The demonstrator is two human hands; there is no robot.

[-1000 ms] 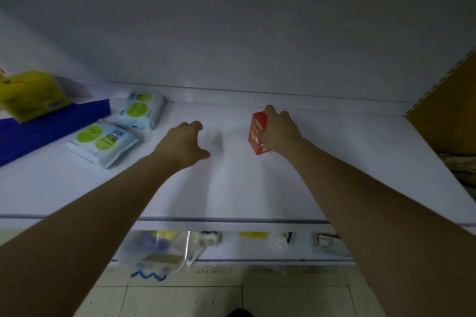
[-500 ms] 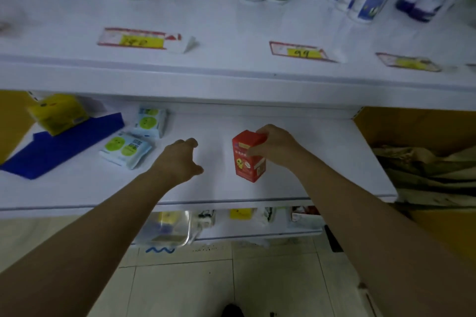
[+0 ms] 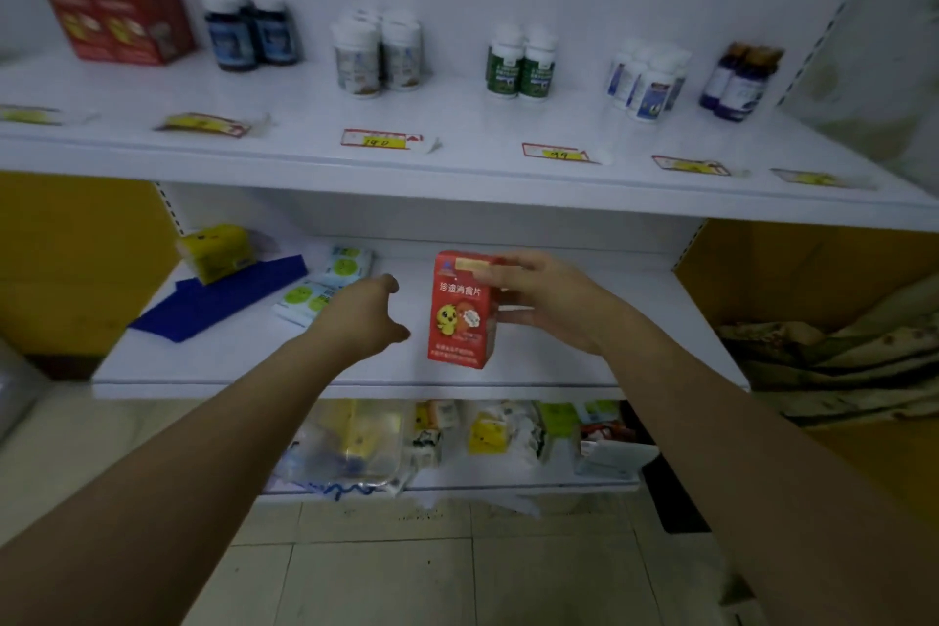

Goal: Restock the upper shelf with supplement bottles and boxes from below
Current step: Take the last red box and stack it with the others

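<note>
My right hand (image 3: pixel 549 302) grips a small red box (image 3: pixel 460 313) with a yellow chick on its front, held upright just above the lower shelf (image 3: pixel 264 366). My left hand (image 3: pixel 363 320) hovers to the left of the box, fingers loosely curled and apart, holding nothing. The upper shelf (image 3: pixel 457 178) carries a large red box (image 3: pixel 117 15) at the left, then dark blue bottles (image 3: pixel 251 33), white bottles (image 3: pixel 376 53), green-labelled bottles (image 3: pixel 521 66), white-and-blue bottles (image 3: pixel 645 79) and purple bottles (image 3: pixel 737 79).
Price tags (image 3: pixel 378 139) lie along the upper shelf's front. On the lower shelf sit a yellow pack (image 3: pixel 216 252), a blue sheet (image 3: pixel 218 297) and wipe packs (image 3: pixel 325 290). A bottom shelf (image 3: pixel 457 442) holds mixed packages. Cardboard and folded cloth (image 3: pixel 833 361) stand at the right.
The view has tilted up and the upper shelf has come into sight. My right hand has lifted the red box off the lower shelf and turned its front towards me. My left hand stays beside it.
</note>
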